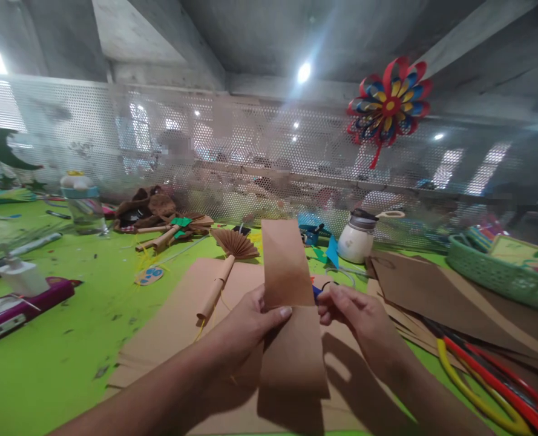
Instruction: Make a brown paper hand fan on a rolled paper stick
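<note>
A long strip of brown kraft paper [287, 266] stands upright in front of me, bent at the middle with its lower half hanging toward me. My left hand [246, 327] pinches the strip at the fold, thumb across its front. My right hand [354, 315] is closed at the strip's right edge, fingers curled, with something small and blue showing between them. Beneath both hands lie flat brown paper sheets [173, 327] on the green table [69, 315]. A pleated brown paper fan on a rolled paper handle [227, 254] lies on those sheets just left of the strip.
A white glue pot [357, 239] stands behind the strip. A green basket [500, 272] and more brown sheets [432, 290] are at right, with red and yellow tubes [482, 381] near the edge. A pink case [19, 306], bottle [82, 203] and paper crafts [160, 221] sit left. A perforated screen [250, 151] carries a paper flower [389, 106].
</note>
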A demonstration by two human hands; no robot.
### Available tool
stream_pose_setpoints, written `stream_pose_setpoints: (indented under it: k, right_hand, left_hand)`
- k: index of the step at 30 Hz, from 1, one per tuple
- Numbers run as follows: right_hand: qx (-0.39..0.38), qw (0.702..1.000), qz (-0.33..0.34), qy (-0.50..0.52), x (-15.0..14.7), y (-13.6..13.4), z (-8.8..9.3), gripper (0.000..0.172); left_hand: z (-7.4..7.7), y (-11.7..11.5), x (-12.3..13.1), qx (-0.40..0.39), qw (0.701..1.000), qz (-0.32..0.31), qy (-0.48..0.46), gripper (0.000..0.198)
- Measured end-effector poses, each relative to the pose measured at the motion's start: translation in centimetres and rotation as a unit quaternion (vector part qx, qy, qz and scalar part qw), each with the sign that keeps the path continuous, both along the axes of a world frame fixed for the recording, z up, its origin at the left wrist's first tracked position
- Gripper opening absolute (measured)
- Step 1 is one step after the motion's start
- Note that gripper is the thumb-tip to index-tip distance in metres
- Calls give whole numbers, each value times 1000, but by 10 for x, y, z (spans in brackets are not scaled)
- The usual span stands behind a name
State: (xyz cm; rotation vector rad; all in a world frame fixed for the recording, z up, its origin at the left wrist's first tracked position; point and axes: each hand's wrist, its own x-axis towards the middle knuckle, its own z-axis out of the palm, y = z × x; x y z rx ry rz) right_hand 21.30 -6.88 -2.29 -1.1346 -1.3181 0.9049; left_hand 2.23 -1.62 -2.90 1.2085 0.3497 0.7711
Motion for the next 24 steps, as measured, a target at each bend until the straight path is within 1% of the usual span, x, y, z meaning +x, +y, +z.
stream_pose_setpoints:
  k: [3,5,6,8,10,11,15,16,17,19,21,22,24]
  right_hand:
    - [8,999,22,43,2,-1,4,38]
    - [3,999,30,41,0,-2,4,39]
    - [1,999,21,35,-1,-3,4,40]
    - [6,1000,-22,9,-3,-5,4,41]
    - [17,997,-56,-46,-6,-7,3,41]
    - [17,995,-52,-79,-8,-9,3,40]
    - [-18,985,33,-168,-19,-14,3,29]
    - [-13,983,34,-180,-21,-16,3,26]
    - [2,982,18,-186,-22,-17,3,26]
    - [33,982,-42,-180,-23,-18,4,31]
    - [42,982,-89,-159,-21,-19,4,37]
    - [43,982,-94,-155,-21,-19,4,39]
    - [36,983,-65,-167,-22,-19,3,40]
  left_hand:
    - [1,-4,1,-8,998,-64,-5,41]
    - [2,-5,1,-12,997,-73,-4,40]
    - [2,-6,2,-15,998,-64,1,38]
    - [4,-5,1,-28,999,-33,10,33]
    - [5,-4,0,-43,999,-1,7,32]
    - [6,-3,-1,-49,999,12,3,32]
    - [6,-1,-3,-42,997,65,18,32]
    - [6,0,-3,-37,996,78,26,31]
    - [6,0,-3,-33,995,87,30,31]
    - [7,-1,-2,-35,994,100,25,30]
    - [8,-1,-1,-39,993,113,11,30]
    - [8,0,0,-38,992,122,8,30]
    - [8,-1,2,-34,989,140,9,29]
